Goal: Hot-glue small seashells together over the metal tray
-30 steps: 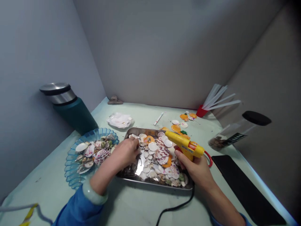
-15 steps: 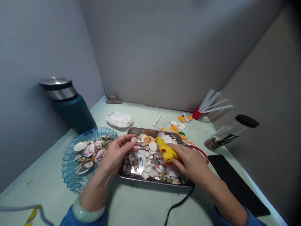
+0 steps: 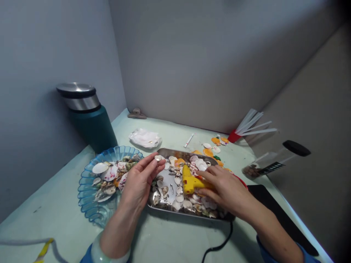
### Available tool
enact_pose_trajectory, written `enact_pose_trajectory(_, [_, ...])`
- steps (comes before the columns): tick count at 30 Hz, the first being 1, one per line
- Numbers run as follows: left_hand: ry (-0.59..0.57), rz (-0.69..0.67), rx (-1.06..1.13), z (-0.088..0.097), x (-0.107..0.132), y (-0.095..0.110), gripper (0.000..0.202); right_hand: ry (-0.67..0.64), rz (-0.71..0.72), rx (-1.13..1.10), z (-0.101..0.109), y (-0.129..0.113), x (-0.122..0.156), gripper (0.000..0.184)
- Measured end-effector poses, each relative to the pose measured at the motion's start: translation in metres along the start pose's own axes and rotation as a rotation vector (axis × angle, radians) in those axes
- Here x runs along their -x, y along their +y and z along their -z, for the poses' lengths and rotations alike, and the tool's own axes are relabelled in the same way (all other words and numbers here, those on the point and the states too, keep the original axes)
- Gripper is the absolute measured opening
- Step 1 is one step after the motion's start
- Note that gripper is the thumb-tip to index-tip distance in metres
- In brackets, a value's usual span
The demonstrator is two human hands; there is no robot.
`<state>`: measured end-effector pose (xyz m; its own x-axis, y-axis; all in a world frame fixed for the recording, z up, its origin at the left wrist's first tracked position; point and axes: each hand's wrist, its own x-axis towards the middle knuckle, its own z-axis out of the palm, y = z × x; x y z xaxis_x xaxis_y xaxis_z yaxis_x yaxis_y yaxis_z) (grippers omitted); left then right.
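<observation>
My left hand (image 3: 139, 180) pinches a small pale shell (image 3: 158, 158) between thumb and fingertips, just above the left end of a metal tray (image 3: 168, 151) full of shells. My right hand (image 3: 226, 190) grips a yellow hot glue gun (image 3: 190, 181), held low over the tray's middle with its nozzle pointing left toward the shell. Its black cord (image 3: 219, 246) trails off the near table edge. A blue glass dish (image 3: 90, 193) of shells sits left of the tray, partly under my left wrist.
A teal flask (image 3: 87, 118) with steel lid stands at the left wall. A plastic bag (image 3: 145, 138), loose orange and white shells (image 3: 212, 146), a red holder with glue sticks (image 3: 246, 126), a lying jar (image 3: 271, 162) and a black pad (image 3: 276, 212) surround the tray.
My left hand lifted a small shell out of the tray and holds it up. My right hand lowered the glue gun and turned its nozzle toward the shell.
</observation>
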<state>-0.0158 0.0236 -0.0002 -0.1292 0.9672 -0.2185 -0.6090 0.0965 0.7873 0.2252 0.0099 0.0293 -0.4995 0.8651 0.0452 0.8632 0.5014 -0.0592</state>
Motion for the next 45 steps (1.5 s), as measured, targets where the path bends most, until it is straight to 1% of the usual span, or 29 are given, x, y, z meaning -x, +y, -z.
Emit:
enact_pose_trajectory(1, [0.007, -0.004, 0.004, -0.001, 0.0, 0.0, 0.023, 0.031, 0.013, -0.012, 0.004, -0.002, -0.004, 0.031])
enact_pose_trajectory(3, [0.017, -0.013, 0.01, -0.002, 0.0, 0.0, 0.02, 0.092, 0.062, 0.006, 0.009, -0.01, -0.019, 0.02])
enact_pose_trajectory(4, [0.02, -0.018, 0.014, -0.002, 0.001, 0.001, 0.019, 0.085, 0.102, 0.041, 0.01, -0.015, -0.028, 0.017])
enact_pose_trajectory(6, [0.022, -0.029, 0.025, -0.002, 0.001, 0.0, 0.019, 0.028, 0.18, 0.109, 0.006, -0.025, -0.051, 0.012])
enact_pose_trajectory(10, [0.002, -0.061, 0.053, -0.001, 0.001, 0.0, 0.024, -0.038, 0.261, 0.158, -0.013, -0.044, -0.091, 0.008])
enact_pose_trajectory(13, [-0.012, -0.08, 0.056, -0.001, 0.0, -0.001, 0.024, -0.101, 0.291, 0.184, -0.025, -0.054, -0.107, 0.01])
enact_pose_trajectory(16, [-0.021, -0.094, 0.052, 0.0, -0.001, -0.002, 0.025, -0.126, 0.305, 0.15, -0.027, -0.057, -0.111, 0.018])
enact_pose_trajectory(18, [-0.03, -0.1, 0.061, 0.0, -0.001, -0.002, 0.025, -0.091, 0.293, 0.087, -0.02, -0.054, -0.109, 0.011])
enact_pose_trajectory(20, [-0.048, -0.1, 0.069, 0.0, -0.001, -0.002, 0.024, -0.02, 0.254, -0.002, -0.01, -0.048, -0.103, 0.006])
enact_pose_trajectory(24, [-0.089, -0.071, 0.059, -0.001, 0.003, -0.003, 0.024, 0.113, 0.143, -0.223, 0.006, -0.034, -0.074, 0.013])
enact_pose_trajectory(28, [-0.17, 0.013, 0.045, -0.005, 0.009, -0.006, 0.027, 0.185, 0.082, -0.419, 0.006, -0.029, -0.039, 0.012])
enact_pose_trajectory(29, [-0.191, 0.031, 0.044, -0.006, 0.011, -0.007, 0.027, 0.194, 0.061, -0.507, 0.005, -0.029, -0.033, 0.01])
enact_pose_trajectory(31, [-0.229, 0.058, 0.044, -0.009, 0.014, -0.01, 0.027, 0.204, -0.003, -0.765, 0.002, -0.03, -0.025, 0.007])
enact_pose_trajectory(33, [-0.261, 0.08, 0.043, -0.011, 0.016, -0.011, 0.026, 0.22, -0.053, -0.919, 0.001, -0.031, -0.021, 0.006])
enact_pose_trajectory(35, [-0.292, 0.107, 0.035, -0.012, 0.017, -0.013, 0.025, 0.259, -0.059, -0.946, 0.001, -0.032, -0.019, 0.006])
enact_pose_trajectory(38, [-0.319, 0.141, 0.011, -0.013, 0.018, -0.014, 0.025, 0.315, -0.017, -0.951, 0.004, -0.032, -0.018, 0.018])
enact_pose_trajectory(42, [-0.296, 0.163, -0.026, -0.014, 0.018, -0.017, 0.025, 0.4, 0.065, -0.877, 0.004, -0.032, -0.021, 0.01])
enact_pose_trajectory(45, [-0.285, 0.154, -0.021, -0.014, 0.018, -0.018, 0.024, 0.447, 0.127, -0.879, 0.002, -0.034, -0.025, 0.011])
